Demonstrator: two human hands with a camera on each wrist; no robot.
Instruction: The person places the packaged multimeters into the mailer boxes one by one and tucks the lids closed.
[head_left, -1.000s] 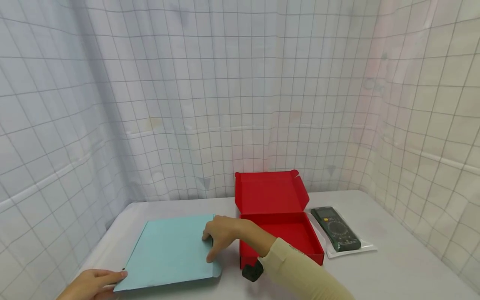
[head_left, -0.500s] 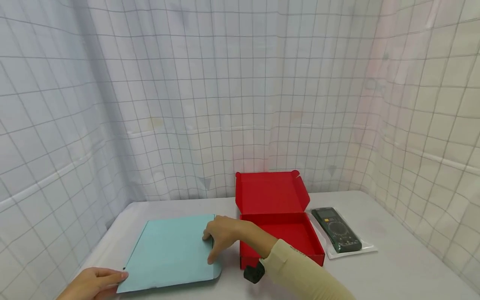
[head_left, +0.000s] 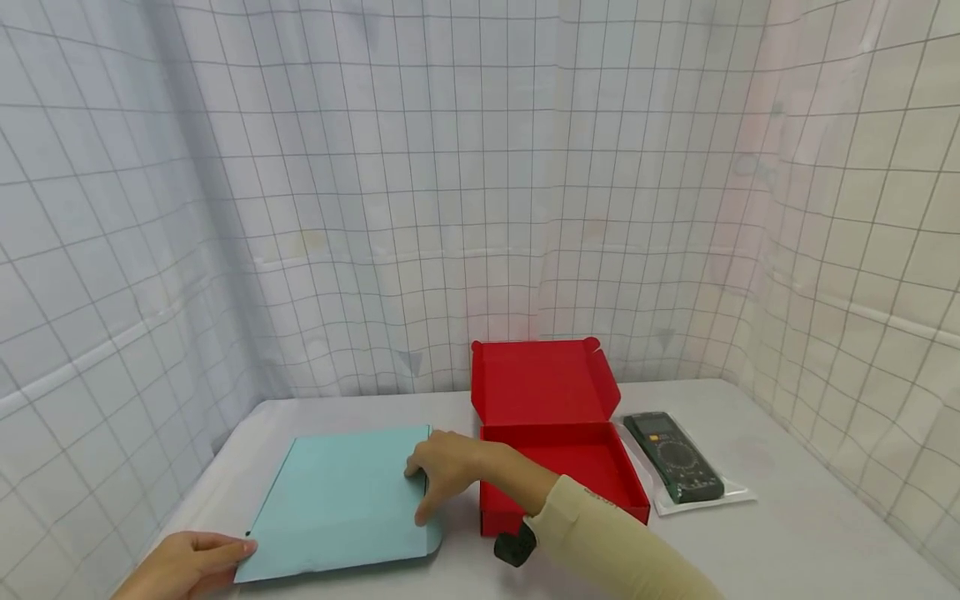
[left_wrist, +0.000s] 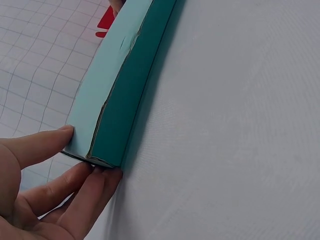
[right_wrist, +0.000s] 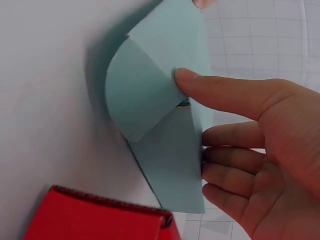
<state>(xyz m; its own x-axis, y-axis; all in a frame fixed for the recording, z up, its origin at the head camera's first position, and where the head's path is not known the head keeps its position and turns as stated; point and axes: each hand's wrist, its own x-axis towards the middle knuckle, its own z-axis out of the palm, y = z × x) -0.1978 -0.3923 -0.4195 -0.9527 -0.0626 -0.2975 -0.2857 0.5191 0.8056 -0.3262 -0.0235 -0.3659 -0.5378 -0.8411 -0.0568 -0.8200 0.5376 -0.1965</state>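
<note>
A flat teal cardboard box [head_left: 337,500] lies on the white table [head_left: 787,533] at the near left. My left hand [head_left: 195,562] pinches its near left corner, thumb on the lid and fingers under the edge [left_wrist: 50,190]. The box's dark teal side wall [left_wrist: 125,95] shows in the left wrist view. My right hand [head_left: 442,471] holds the box's right edge. Its thumb [right_wrist: 200,82] presses a rounded side flap [right_wrist: 140,95] and its fingers touch the lid's edge.
An open red box [head_left: 555,392] stands just right of the teal box, lid up and nothing inside. A dark multimeter [head_left: 671,458] in a clear bag lies to its right. Gridded white curtains close in the back and both sides.
</note>
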